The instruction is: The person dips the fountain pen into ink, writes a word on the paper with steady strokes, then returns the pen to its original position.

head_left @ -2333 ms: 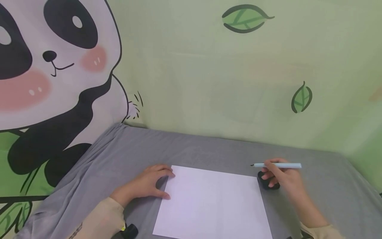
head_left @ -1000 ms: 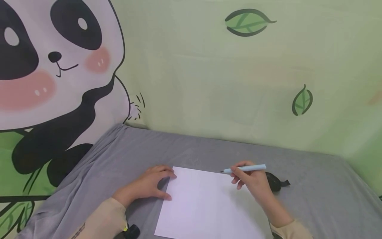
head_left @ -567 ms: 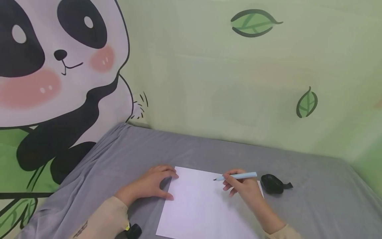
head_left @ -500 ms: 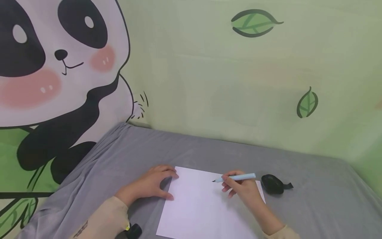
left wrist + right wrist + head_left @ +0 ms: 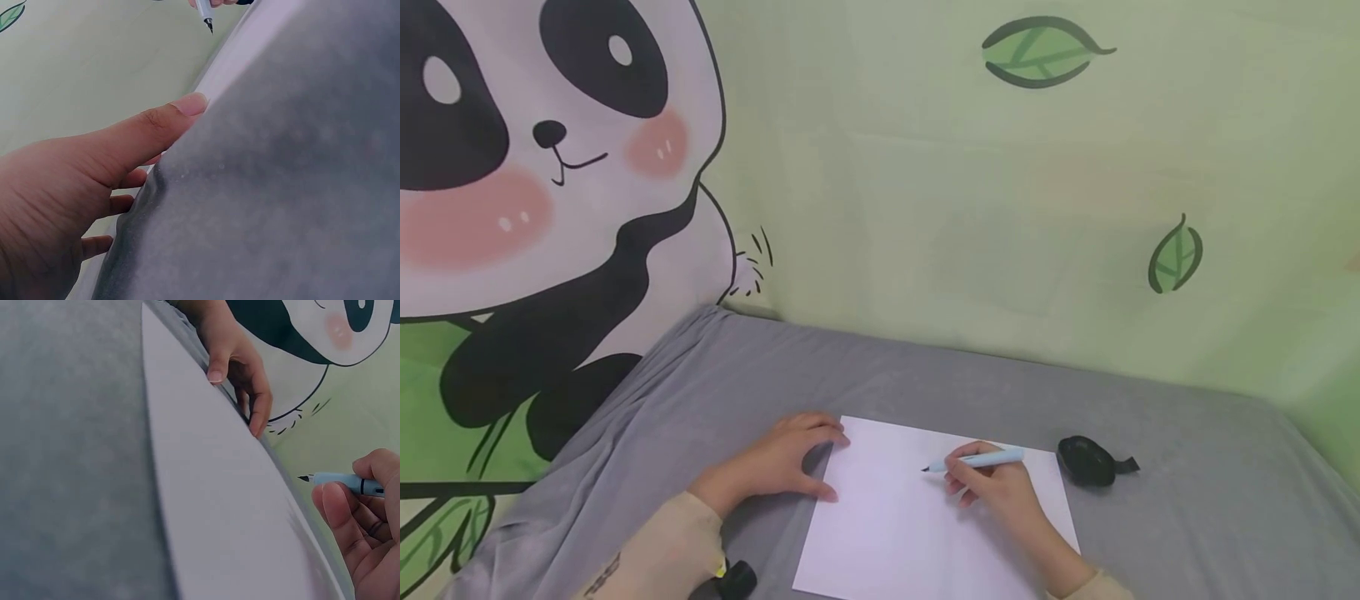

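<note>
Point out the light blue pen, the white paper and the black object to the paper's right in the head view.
light blue pen [image 5: 998, 457]: head view, on its barrel
white paper [image 5: 880, 517]: head view, on its bare surface
black object [image 5: 1086, 461]: head view, on its rounded body

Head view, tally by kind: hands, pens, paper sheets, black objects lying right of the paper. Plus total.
Hands: 2 (left hand, right hand)
Light-blue pen: 1
White paper sheet: 1
Black rounded object: 1
Total: 5
</note>
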The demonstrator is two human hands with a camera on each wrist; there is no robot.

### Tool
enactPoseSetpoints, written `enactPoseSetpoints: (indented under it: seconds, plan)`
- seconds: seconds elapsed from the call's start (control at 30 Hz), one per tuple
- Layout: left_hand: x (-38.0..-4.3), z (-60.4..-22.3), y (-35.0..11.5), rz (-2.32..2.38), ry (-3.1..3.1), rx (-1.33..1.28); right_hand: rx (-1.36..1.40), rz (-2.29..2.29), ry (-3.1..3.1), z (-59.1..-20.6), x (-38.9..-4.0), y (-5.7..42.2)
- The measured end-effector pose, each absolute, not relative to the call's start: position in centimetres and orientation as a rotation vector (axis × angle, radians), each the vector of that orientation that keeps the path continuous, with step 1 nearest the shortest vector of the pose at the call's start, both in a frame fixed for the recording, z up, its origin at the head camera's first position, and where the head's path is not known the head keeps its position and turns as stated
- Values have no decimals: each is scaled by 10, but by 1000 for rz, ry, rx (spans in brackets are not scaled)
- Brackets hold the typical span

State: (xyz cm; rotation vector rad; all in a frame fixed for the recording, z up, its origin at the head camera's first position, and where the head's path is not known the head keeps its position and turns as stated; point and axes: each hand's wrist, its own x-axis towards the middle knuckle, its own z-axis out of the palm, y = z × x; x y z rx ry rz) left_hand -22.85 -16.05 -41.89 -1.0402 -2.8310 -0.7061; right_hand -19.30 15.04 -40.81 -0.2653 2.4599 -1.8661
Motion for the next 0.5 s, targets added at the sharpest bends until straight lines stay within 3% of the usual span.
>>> enactPoseSetpoints:
  seconds: [0.5]
  plan:
    - [-229,-416,-160,-710,-2823,-1051,-171,-1876,2497,-414,-194,147]
